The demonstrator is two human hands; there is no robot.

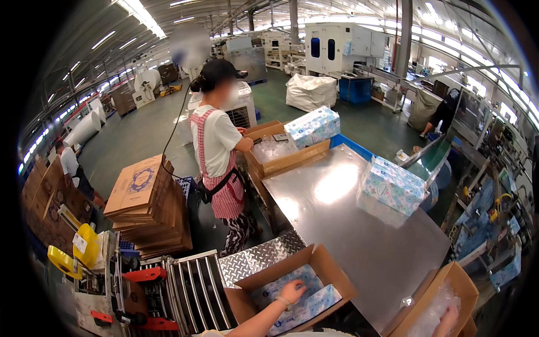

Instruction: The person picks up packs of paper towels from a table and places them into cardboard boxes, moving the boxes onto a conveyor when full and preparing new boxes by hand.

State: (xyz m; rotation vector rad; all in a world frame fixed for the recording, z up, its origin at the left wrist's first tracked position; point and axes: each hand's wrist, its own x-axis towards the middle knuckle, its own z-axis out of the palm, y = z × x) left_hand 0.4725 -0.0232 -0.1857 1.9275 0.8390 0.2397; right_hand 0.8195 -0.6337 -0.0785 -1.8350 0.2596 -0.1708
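Note:
My left hand (292, 292) reaches into an open cardboard box (255, 315). It rests on blue-and-white patterned plastic-wrapped packs (314, 305) that lie inside; its fingers look loosely bent and apart, with no grip on a pack visible. At the lower right, my right hand (445, 322) is in a second cardboard box (463, 278) among crumpled clear plastic (433, 308). Its fingers are partly hidden and blurred, so their grip cannot be made out. The first box stands between the roller conveyor and the metal table.
A metal table (348, 241) carries a patterned pack (393, 185) near its far right edge. Across it, a person (216, 140) in a checked apron stands by a box of clear plastic (269, 149). Rollers (199, 286), a yellow tape roll (84, 245) and stacked flat cartons (149, 202) lie left.

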